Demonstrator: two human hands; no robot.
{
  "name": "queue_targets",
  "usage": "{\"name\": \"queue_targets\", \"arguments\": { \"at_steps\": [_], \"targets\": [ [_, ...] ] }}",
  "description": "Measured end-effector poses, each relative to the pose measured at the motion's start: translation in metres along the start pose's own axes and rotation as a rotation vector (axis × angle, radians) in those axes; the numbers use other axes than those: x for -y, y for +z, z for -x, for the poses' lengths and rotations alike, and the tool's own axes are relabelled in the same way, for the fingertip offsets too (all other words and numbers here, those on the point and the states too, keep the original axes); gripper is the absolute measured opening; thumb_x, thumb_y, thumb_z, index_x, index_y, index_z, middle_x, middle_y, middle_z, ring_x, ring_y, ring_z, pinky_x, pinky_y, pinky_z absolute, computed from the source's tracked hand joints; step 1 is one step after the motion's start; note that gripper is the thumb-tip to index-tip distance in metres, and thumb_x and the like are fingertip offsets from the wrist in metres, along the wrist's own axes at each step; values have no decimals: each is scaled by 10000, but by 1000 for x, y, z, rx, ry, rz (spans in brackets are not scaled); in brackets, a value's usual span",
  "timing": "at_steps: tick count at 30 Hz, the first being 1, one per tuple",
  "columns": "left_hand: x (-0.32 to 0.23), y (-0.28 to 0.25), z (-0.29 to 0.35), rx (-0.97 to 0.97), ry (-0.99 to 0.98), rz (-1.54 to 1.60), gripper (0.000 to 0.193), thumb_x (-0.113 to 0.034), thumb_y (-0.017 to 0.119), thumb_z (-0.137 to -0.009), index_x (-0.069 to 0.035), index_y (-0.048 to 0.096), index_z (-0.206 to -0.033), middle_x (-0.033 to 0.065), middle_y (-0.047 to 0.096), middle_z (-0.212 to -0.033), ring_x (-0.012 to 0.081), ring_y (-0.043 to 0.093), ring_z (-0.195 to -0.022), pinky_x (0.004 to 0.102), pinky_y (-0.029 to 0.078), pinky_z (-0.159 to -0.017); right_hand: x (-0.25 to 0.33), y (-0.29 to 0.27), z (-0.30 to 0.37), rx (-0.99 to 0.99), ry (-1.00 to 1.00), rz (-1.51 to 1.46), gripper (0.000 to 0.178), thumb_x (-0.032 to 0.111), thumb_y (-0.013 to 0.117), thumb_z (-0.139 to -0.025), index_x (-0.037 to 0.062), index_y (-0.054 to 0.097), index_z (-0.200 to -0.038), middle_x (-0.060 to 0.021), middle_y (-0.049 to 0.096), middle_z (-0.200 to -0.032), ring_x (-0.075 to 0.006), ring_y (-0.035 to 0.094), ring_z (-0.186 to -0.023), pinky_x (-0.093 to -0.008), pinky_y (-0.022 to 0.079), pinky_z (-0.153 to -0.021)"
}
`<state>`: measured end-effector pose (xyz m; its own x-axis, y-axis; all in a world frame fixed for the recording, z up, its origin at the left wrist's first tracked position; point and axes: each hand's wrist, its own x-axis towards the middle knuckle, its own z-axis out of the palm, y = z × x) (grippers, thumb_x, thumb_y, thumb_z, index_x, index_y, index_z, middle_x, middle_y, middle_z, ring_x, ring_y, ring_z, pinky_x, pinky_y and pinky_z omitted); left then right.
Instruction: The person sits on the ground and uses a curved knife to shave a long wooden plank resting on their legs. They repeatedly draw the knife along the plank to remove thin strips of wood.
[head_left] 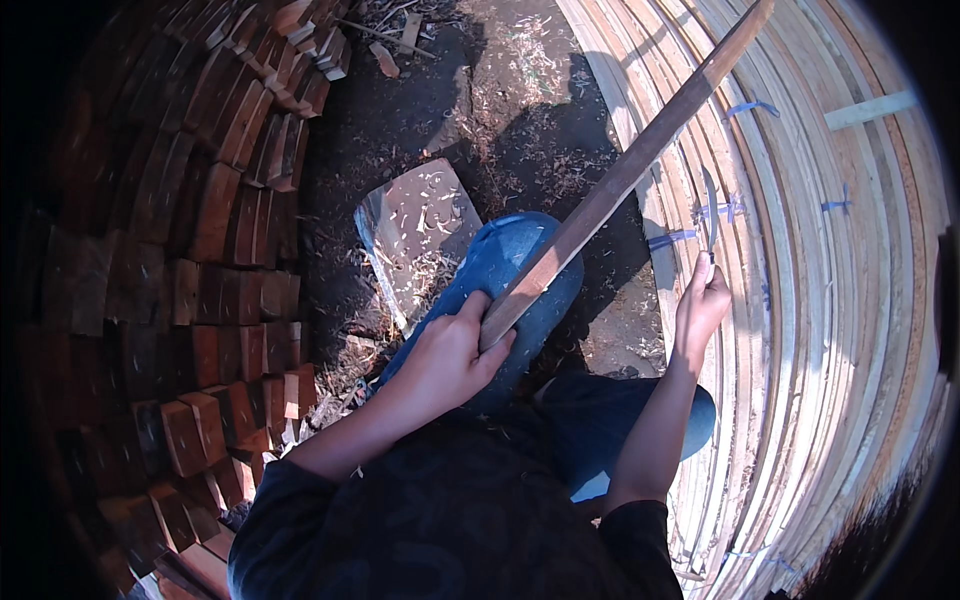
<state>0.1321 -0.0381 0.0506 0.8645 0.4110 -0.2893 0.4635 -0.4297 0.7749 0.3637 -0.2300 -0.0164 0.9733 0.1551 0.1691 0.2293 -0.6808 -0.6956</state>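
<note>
My left hand (455, 350) is closed round the near end of a long brown wooden strip (610, 195). The strip slants up and away to the right, crossing over my bent knee in blue jeans (515, 245). Off to the right, my right hand (704, 300) is closed on the handle of a knife (711, 205) with a slim, curved blade pointing away from me. The blade is apart from the strip. Beyond my left hand lies a flat board (420, 215) scattered with pale wood shavings.
Stacked reddish-brown wood pieces (215, 300) rise along the left side. Long pale wooden strips (790, 330), tied with blue bands, lie bundled on the right. Dark ground (530, 130) between them carries shavings, with wood scraps (385, 58) at the far left.
</note>
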Motion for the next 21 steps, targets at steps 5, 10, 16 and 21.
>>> {"name": "queue_targets", "arguments": {
  "at_steps": [5,10,16,21],
  "targets": [
    [3,-6,-5,50,-21,83,285,-186,597,-866,51,464,-949,245,570,-614,421,610,-654,478,470,-586,-1,6,24,120,-168,-158,311,217,619,-899,-11,556,-698,-75,423,-505,-111,361,-477,-305,330,-459],
    [5,-4,-6,56,-2,112,280,-180,600,-861,54,470,-944,249,565,-617,422,606,-655,469,464,-579,31,20,88,414,-239,-215,280,271,720,-792,36,574,-745,-77,487,-544,-208,508,-464,-313,412,-468],
    [6,-5,-8,37,-2,130,266,-175,597,-860,46,481,-951,249,567,-622,422,604,-653,469,463,-580,33,20,62,286,-414,-47,282,260,712,-787,17,571,-761,-78,478,-552,-218,458,-461,-312,394,-474],
    [4,-6,-9,49,-23,138,263,-180,599,-857,41,489,-949,240,567,-608,403,614,-626,461,468,-573,32,13,38,190,-569,41,285,262,725,-763,15,582,-770,-110,500,-585,-246,480,-493,-320,413,-488]
  ]
}}
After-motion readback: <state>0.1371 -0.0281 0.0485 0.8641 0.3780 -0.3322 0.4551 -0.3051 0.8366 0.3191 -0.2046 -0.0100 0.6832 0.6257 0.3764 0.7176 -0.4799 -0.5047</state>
